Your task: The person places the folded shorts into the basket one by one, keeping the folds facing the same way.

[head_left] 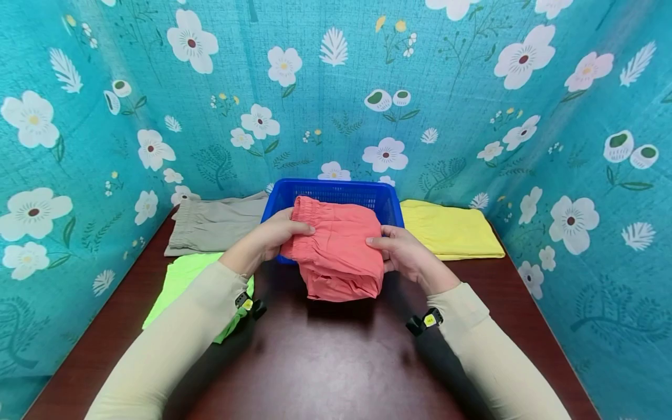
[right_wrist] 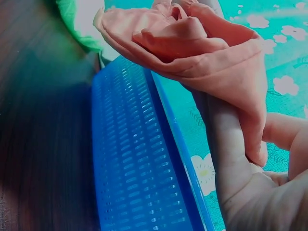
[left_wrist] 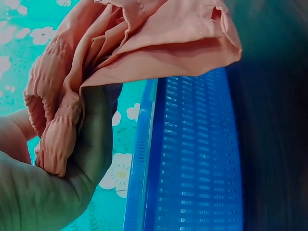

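Observation:
Folded coral pants with a gathered elastic waistband hang in the air, held between both hands in front of the blue basket. At the waistband end, my left hand grips them with the thumb on top and the fingers underneath. My right hand pinches the opposite side, thumb likewise above. In the left wrist view the elastic edge lies in the crook between thumb and fingers. The right wrist view shows the layered folds of the cloth over the right fingers. The pants cover part of the basket's inside.
Folded grey pants lie left of the basket, and folded yellow pants lie right of it. Bright green cloth sits under the left forearm on the dark brown table. A flowered teal curtain surrounds the table.

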Available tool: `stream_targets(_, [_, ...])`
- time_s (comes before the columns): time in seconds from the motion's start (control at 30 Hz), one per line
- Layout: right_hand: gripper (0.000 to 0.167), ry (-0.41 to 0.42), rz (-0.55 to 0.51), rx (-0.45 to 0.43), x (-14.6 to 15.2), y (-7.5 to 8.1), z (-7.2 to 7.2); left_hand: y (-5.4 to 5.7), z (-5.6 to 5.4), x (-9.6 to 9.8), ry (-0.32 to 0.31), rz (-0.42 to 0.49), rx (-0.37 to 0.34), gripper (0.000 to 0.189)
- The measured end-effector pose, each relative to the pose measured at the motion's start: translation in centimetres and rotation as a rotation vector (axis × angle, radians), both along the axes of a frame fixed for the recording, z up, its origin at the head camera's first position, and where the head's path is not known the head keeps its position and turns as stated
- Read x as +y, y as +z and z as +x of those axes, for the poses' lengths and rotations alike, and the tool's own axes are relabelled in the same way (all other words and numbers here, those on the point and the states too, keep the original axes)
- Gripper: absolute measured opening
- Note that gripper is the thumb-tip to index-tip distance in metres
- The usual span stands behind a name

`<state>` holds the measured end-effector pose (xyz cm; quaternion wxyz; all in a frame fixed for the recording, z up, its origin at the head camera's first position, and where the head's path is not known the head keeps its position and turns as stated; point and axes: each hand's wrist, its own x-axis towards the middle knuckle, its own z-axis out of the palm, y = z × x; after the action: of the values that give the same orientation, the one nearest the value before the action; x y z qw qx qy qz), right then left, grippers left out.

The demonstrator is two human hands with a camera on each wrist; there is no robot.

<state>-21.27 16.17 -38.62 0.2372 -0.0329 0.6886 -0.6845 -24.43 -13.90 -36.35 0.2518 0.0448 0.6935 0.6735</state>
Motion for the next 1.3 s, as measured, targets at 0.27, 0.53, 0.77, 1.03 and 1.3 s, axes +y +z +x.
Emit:
stream_targets(0.27, [0.045, -0.006, -0.018, -0.005, -0.3, 0.2, -0.8, 0.2, -1.0, -0.2, -0.005, 0.006, 0.000, 0.048])
stream_targets(0.53, [0.050, -0.021, 0.004, -0.007, -0.3, 1.3, -1.8, 1.4, -2.4, 0.0, -0.015, -0.035, 0.032, 0.045])
stream_targets(0.77, [0.052, -0.039, 0.024, 0.003, 0.1, 2.6, -3.2, 2.5, -3.8, 0.7, 0.024, -0.057, 0.041, 0.043])
stream_targets(1.03, [0.046, -0.055, 0.036, 0.012, -0.3, 3.4, -4.7, 3.0, -5.2, 0.8, 0.064, -0.060, 0.031, 0.037])
stream_targets(1.3, [0.048, -0.080, 0.051, -0.010, -0.6, 3.9, -6.4, 3.7, -6.6, 0.8, 0.091, -0.058, -0.006, 0.045])
